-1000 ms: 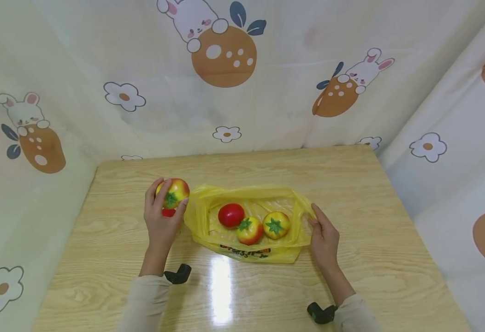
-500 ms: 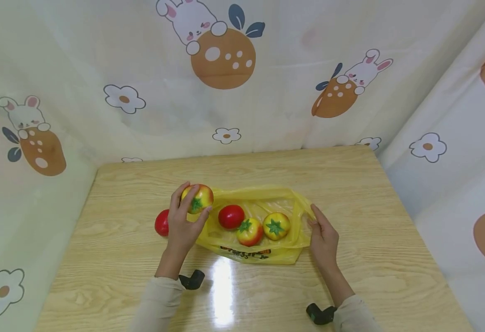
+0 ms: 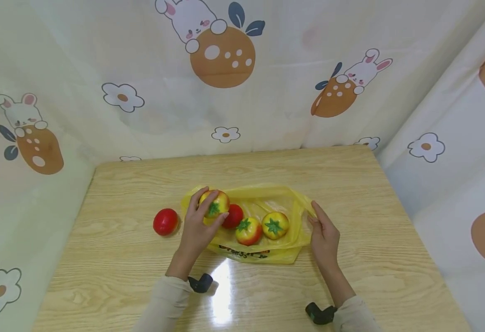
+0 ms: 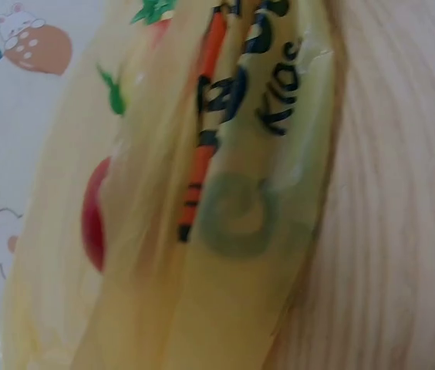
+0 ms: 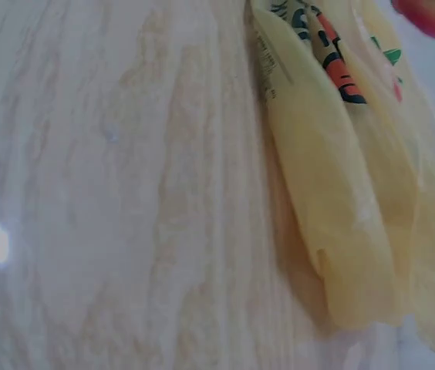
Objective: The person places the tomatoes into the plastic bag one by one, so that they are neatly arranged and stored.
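My left hand point(image 3: 198, 228) grips a yellow-and-red tomato point(image 3: 222, 203) with a green star-shaped top, held over the left part of a yellow plastic bag point(image 3: 267, 192). At the bag's right edge, my right hand point(image 3: 325, 237) pinches the rim and keeps the mouth spread. Inside lie a red tomato point(image 3: 235, 216), partly hidden by the held one, and two yellow-red tomatoes point(image 3: 248, 233) with green tops. Another red tomato point(image 3: 165, 222) rests on the table left of the bag. In the left wrist view, the bag's printed side point(image 4: 233, 270) fills the middle.
The wooden table point(image 3: 114, 276) carries a bright glare strip in front of the bag. A patterned curtain point(image 3: 284, 115) hangs along the back and both sides. Black wrist mounts point(image 3: 320, 313) stick out from both sleeves.
The left hand has moved right with the yellow-red tomato, from beside the bag to over its left part, uncovering the red tomato on the table. The right hand has stayed at the rim.
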Demonstrator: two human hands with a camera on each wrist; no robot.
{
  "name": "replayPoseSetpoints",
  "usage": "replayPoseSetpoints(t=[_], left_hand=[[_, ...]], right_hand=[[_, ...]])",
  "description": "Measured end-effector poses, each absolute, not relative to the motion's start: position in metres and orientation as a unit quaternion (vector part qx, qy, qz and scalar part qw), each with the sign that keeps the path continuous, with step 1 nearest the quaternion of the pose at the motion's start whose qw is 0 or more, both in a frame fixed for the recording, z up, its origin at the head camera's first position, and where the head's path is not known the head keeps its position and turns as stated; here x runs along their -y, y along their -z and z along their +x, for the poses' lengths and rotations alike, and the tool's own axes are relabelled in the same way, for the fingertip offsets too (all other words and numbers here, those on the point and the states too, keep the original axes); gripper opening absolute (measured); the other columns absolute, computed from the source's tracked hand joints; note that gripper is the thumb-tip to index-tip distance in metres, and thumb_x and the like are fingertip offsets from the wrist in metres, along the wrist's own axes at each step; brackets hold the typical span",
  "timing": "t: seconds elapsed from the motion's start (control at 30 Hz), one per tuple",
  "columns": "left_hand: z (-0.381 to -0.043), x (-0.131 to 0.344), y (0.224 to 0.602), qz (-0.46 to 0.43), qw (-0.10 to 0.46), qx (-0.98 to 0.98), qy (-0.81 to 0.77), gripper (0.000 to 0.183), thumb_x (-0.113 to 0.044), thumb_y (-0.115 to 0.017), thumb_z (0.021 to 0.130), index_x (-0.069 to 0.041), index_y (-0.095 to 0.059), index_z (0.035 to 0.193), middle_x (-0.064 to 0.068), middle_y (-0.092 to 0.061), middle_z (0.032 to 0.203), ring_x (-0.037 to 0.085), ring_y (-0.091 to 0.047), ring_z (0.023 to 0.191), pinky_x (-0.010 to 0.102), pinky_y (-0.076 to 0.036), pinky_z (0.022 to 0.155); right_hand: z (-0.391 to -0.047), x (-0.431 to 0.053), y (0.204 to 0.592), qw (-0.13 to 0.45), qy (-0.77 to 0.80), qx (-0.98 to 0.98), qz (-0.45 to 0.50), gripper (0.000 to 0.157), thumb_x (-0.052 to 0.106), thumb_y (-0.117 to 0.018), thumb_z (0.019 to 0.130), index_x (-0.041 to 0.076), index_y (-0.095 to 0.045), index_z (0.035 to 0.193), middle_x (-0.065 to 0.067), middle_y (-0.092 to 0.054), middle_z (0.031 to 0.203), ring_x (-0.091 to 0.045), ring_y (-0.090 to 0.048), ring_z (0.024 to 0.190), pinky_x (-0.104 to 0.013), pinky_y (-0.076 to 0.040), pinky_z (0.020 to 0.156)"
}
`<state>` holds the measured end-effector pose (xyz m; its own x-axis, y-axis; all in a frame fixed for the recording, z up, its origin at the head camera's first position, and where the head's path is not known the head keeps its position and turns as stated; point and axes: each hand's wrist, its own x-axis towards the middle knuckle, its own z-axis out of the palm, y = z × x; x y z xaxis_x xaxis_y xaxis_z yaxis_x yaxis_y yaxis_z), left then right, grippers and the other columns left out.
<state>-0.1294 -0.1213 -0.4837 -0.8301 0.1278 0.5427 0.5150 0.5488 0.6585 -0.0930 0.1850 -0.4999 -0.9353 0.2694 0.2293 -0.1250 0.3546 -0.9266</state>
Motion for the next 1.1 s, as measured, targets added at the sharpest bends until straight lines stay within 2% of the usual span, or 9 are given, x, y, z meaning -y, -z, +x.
replayPoseSetpoints(t=[0.23,0.37,0.53,0.7,0.87,0.97,1.1], left_hand=[[-0.128,0.113,0.49,-0.208,0.181,0.864,0.422,0.058,-0.017,-0.081,0.082,-0.014,-0.057,0.134,0.02,-0.047,0.139,0.037,-0.054,0.123,0.046,-0.051,0.097],[-0.128,0.11,0.494,-0.214,0.161,0.878,0.396,0.056,-0.021,-0.08,0.083,-0.014,-0.057,0.133,0.02,-0.046,0.139,0.038,-0.053,0.123,0.048,-0.052,0.096],[-0.129,0.107,0.497,-0.232,0.149,0.886,0.373,0.054,-0.022,-0.079,0.083,-0.014,-0.058,0.133,0.025,-0.047,0.138,0.04,-0.054,0.12,0.053,-0.052,0.093],[-0.13,0.103,0.5,-0.25,0.149,0.891,0.35,0.055,-0.023,-0.078,0.084,-0.012,-0.057,0.134,0.027,-0.046,0.14,0.043,-0.052,0.124,0.055,-0.05,0.096],[-0.129,0.1,0.501,-0.243,0.133,0.9,0.336,0.062,-0.027,-0.077,0.085,-0.012,-0.052,0.141,0.023,-0.04,0.149,0.043,-0.048,0.131,0.055,-0.047,0.101],[-0.129,0.098,0.5,-0.24,0.117,0.903,0.336,0.067,-0.03,-0.077,0.086,-0.015,-0.049,0.144,0.02,-0.038,0.152,0.042,-0.046,0.132,0.055,-0.046,0.101],[-0.129,0.097,0.499,-0.246,0.097,0.902,0.341,0.073,-0.032,-0.078,0.084,-0.018,-0.045,0.147,0.018,-0.036,0.154,0.041,-0.045,0.134,0.055,-0.045,0.102]], right_hand=[[-0.098,-0.188,0.507,0.188,-0.593,0.783,-0.02,0.047,-0.014,-0.037,0.098,-0.001,-0.048,0.142,-0.016,-0.048,0.147,-0.022,-0.052,0.129,-0.02,-0.047,0.096],[-0.098,-0.187,0.502,0.192,-0.594,0.781,-0.018,0.047,-0.013,-0.038,0.098,0.0,-0.049,0.142,-0.015,-0.048,0.147,-0.005,-0.052,0.126,-0.017,-0.047,0.095],[-0.097,-0.186,0.499,0.2,-0.604,0.772,-0.006,0.046,-0.014,-0.038,0.098,-0.002,-0.049,0.141,-0.016,-0.049,0.146,0.005,-0.052,0.12,-0.018,-0.047,0.094],[-0.096,-0.186,0.496,0.199,-0.608,0.769,-0.003,0.046,-0.013,-0.038,0.098,-0.001,-0.049,0.141,-0.017,-0.049,0.145,0.008,-0.053,0.118,-0.018,-0.047,0.094],[-0.097,-0.186,0.496,0.192,-0.608,0.771,-0.011,0.047,-0.014,-0.038,0.098,-0.001,-0.048,0.142,-0.018,-0.048,0.146,0.003,-0.053,0.121,-0.018,-0.047,0.094],[-0.097,-0.186,0.496,0.189,-0.611,0.768,-0.013,0.047,-0.014,-0.038,0.098,-0.001,-0.048,0.141,-0.017,-0.048,0.146,0.001,-0.052,0.123,-0.018,-0.047,0.094],[-0.096,-0.186,0.496,0.191,-0.617,0.764,-0.012,0.046,-0.014,-0.037,0.098,-0.002,-0.049,0.141,-0.017,-0.048,0.146,0.005,-0.053,0.12,-0.019,-0.047,0.094]])
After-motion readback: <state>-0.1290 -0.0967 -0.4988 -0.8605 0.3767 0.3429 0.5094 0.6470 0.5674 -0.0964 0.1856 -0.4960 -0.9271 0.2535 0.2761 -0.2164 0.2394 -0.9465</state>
